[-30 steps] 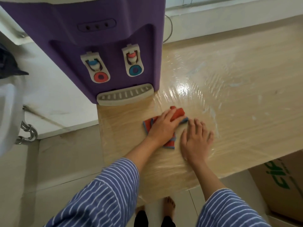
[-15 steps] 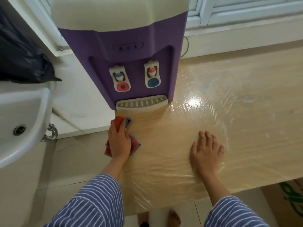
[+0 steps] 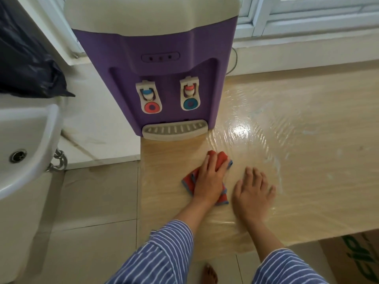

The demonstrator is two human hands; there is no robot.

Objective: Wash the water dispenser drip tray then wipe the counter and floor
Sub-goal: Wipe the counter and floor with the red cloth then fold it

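Head view: looked down on a counter (image 3: 297,160) covered in clear plastic film, with a purple water dispenser (image 3: 162,74) standing at its back left corner.
Left hand: the left hand (image 3: 209,181) lay flat, fingers straight, pressing a red cloth (image 3: 217,160) with blue edging onto the counter; the flat palm probably spread pressure across the cloth for wiping.
Right hand: the right hand (image 3: 253,191) rested open and spread on the counter just beside the cloth, gripping nothing, likely as a brace or to hold the film down.
Drip tray: the drip tray (image 3: 174,130) sat seated at the dispenser's foot below the two taps, pale grey with a slotted grille, looking clean.
Counter surface: glossy, rippled and streaked right of the cloth.
Stage: apparently counter wiping, the floor (image 3: 92,201) seemingly not yet wiped.
Surroundings: a white sink (image 3: 30,140) stood at left.
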